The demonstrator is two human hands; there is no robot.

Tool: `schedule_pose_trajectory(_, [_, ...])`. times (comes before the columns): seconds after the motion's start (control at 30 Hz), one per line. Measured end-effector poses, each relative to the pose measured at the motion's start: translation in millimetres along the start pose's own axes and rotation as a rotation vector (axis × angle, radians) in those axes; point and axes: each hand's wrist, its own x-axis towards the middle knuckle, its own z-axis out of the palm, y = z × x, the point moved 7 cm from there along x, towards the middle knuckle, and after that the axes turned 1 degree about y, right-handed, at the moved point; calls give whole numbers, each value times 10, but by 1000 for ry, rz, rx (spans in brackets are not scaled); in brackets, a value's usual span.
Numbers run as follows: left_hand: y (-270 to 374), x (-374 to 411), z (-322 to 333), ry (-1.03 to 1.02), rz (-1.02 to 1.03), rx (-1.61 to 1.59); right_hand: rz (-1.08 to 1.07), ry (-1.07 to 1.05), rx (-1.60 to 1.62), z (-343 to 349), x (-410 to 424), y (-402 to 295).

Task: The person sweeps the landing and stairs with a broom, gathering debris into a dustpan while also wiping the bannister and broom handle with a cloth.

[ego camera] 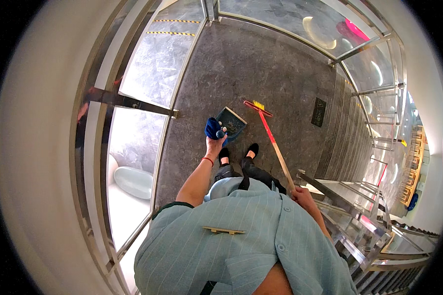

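Observation:
My left hand (215, 144) is closed around the upper end of the handle of a long-handled dustpan and a bunched dark blue cloth (212, 128). Below it the dark dustpan (233, 121) has its wide mouth facing away from me, with small pale bits of debris in it. Most of its handle is hidden by the hand and cloth. My right hand (303, 197) grips the wooden end of a broom handle (280, 158), which is red lower down. At its far end the red broom head (259, 107) with yellow bristles lies to the right of the dustpan.
I stand on a dark grey landing floor (254, 59). Glass panels with metal frames (172, 107) run along the left and far sides. Stairs (341, 136) descend on the right, near a dark floor sign (318, 112). A metal handrail (328, 190) starts close to my right hand.

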Motion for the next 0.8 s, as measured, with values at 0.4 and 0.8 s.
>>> schedule_pose_trajectory(0.4, [201,-34,-14,37,67,279,150,-234,514,41,-374,67])
schedule_pose_trajectory(0.8, [493,-624,-1061,202,9,147,-363,347,-628,-425,376,2196])
